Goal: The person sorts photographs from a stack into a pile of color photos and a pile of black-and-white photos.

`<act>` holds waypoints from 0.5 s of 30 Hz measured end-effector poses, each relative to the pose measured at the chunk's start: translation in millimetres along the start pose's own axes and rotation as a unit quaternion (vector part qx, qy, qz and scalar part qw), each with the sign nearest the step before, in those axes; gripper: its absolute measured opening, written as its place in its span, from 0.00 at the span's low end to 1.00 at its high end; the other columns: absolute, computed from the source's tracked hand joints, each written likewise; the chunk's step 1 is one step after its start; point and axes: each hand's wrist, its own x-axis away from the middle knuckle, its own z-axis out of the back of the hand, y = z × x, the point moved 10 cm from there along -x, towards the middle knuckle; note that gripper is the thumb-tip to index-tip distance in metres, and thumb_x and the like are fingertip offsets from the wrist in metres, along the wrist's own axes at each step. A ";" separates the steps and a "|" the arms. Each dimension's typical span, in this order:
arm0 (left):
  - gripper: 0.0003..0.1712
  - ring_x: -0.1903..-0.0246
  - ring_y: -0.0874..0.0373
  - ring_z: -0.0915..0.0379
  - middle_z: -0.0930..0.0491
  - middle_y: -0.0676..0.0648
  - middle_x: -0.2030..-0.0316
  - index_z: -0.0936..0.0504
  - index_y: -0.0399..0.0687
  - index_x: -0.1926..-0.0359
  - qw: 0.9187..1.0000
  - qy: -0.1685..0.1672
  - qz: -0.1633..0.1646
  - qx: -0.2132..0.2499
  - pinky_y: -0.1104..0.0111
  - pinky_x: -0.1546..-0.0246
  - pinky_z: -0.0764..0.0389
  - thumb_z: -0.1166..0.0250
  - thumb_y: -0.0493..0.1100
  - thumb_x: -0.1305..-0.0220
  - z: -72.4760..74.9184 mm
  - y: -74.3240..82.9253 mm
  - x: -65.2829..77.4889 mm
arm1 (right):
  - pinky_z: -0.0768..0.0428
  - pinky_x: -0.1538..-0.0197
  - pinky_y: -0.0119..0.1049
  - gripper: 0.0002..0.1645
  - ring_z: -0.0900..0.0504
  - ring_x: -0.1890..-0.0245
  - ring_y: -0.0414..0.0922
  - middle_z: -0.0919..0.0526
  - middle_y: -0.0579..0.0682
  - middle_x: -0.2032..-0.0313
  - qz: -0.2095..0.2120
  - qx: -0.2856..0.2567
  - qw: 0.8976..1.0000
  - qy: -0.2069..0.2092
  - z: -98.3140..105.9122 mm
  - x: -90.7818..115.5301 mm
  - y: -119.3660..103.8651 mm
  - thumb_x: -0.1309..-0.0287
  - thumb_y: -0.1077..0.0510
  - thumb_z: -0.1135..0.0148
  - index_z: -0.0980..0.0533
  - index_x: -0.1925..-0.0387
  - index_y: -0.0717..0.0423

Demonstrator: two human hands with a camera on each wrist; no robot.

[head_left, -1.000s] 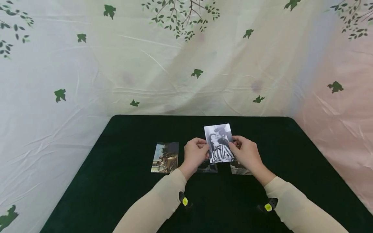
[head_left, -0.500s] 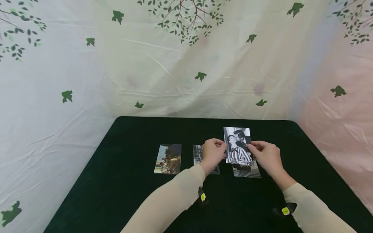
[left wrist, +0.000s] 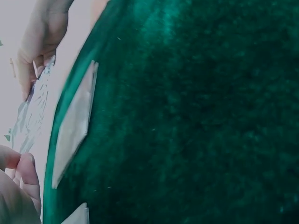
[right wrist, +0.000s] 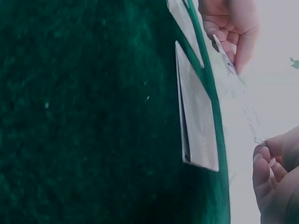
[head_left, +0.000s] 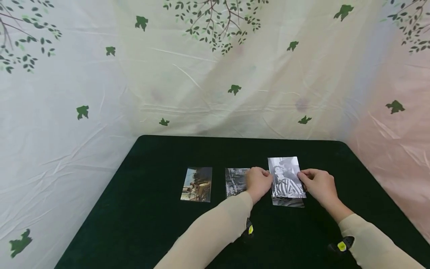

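A black-and-white photo card (head_left: 287,177) showing two people, one in stripes, is held by its side edges. My left hand (head_left: 258,184) pinches the left edge and my right hand (head_left: 318,185) the right. In the right wrist view the held card (right wrist: 238,88) is raised above the table, edge-on. Below it lies another photo card (head_left: 289,203), mostly covered in the head view. My left hand partly hides a dark grey photo card (head_left: 235,181) in the middle. Farther left lies a coloured photo card (head_left: 196,185).
The cards lie in a row on a dark green cloth-covered table (head_left: 141,224). In the right wrist view, the nearest pile (right wrist: 198,121) shows a gap between layers. A pale curtain (head_left: 201,104) with leaf and bird prints hangs behind the table.
Both hands have carried the black-and-white photo card rightward and then lower, over the right-hand card. More of the middle card now shows. The head view has shifted slightly.
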 end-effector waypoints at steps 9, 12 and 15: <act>0.19 0.85 0.63 0.33 0.28 0.57 0.90 0.22 0.51 0.91 0.999 -0.011 0.016 -0.033 0.69 0.83 0.32 0.35 0.38 0.45 -26.1 -8.8 -2.6 | 0.27 0.74 0.36 0.26 0.25 0.71 0.47 0.18 0.57 0.63 -0.027 0.024 0.999 -0.023 -8.1 -7.9 20.3 0.36 0.43 0.42 0.20 0.52 0.61; 0.23 0.88 0.61 0.36 0.31 0.55 0.94 0.25 0.50 0.94 0.999 -0.011 0.013 -0.040 0.68 0.86 0.36 0.36 0.37 0.44 -28.3 -6.3 -1.3 | 0.27 0.74 0.36 0.27 0.25 0.72 0.48 0.19 0.57 0.63 -0.041 0.026 0.998 -0.039 -12.0 -8.4 26.7 0.36 0.42 0.42 0.20 0.50 0.62; 0.25 0.90 0.60 0.40 0.35 0.55 0.95 0.29 0.49 0.95 0.999 -0.010 0.015 -0.041 0.68 0.87 0.39 0.36 0.37 0.42 -27.6 -4.8 0.8 | 0.28 0.74 0.36 0.29 0.25 0.72 0.47 0.20 0.56 0.63 -0.045 0.022 0.997 -0.053 -15.8 -7.9 29.5 0.36 0.41 0.43 0.21 0.49 0.62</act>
